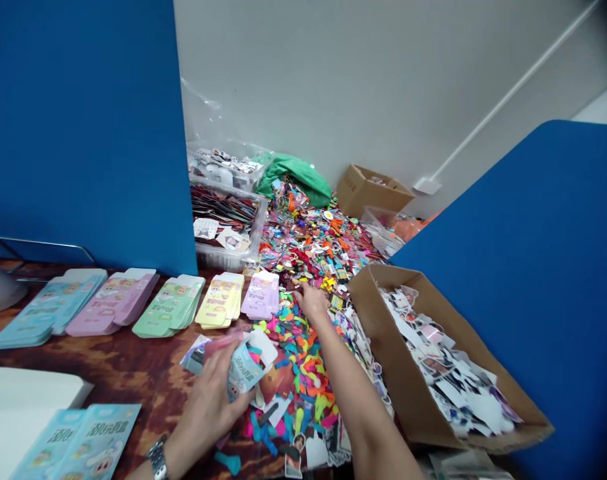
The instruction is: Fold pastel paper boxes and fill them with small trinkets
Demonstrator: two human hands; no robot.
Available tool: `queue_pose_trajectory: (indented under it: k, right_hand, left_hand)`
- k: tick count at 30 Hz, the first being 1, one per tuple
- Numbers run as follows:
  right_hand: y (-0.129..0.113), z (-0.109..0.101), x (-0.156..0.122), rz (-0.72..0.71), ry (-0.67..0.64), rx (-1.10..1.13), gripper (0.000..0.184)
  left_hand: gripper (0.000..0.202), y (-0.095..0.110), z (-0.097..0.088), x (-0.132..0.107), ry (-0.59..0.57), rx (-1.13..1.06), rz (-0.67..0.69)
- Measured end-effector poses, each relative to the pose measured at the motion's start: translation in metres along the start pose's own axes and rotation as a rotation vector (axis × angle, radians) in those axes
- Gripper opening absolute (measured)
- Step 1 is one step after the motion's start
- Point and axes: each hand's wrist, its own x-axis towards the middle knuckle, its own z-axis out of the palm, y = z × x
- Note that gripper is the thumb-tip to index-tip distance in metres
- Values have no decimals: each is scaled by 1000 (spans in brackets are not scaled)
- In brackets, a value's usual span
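Observation:
My left hand [216, 393] is wrapped round a small light-blue cardboard box [246, 373] and holds it tilted, its top flap up. Something pink and dark shows inside its mouth. My right hand [313, 303] reaches out over the far heap of small colourful trinkets [308, 247], its fingers slightly apart and touching the heap. Whether a trinket lies between the fingertips is too small to make out. Under my right forearm spreads a heap of limp, bright balloons [308, 367]. Beside my left hand lies another small box [196, 353], partly hidden.
Stacks of flat boxes in blue [48, 310], pink [110, 303], green [168, 307], yellow [220, 300] and purple [260, 295] line the left. A cardboard carton [383, 347] of stickers stands right. Behind are a plastic bin [256, 230], a green bag [298, 177] and blue partitions [83, 133].

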Motion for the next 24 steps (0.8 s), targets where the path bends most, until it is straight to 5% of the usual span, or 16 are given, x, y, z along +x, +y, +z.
queue_pose_trajectory:
  k: [4,8,13,15,19,24]
  right_hand:
    - [0,8,4,58,11,37,35]
    - [-5,-7,-11,-29,48,178,30]
    - [-38,-28,-84,-296,-17,772,36]
    - [-53,-30,-118,-390,-71,862,26]
    - [-58,-26,-139,-636,28,544,12]
    - [-26,-19,-68,-261,16,-23,28]
  left_hand:
    - [74,-5,-2,2,12,-1,-13]
    - [67,-9,-5,7,47,-4,-49]
    - [70,-9,-4,12,44,5,-73]
    - [70,-8,-2,13,44,-6,-62]
    - [68,-6,0,13,54,-30,-40]
    - [67,-6,-2,9,26,-19,-37]
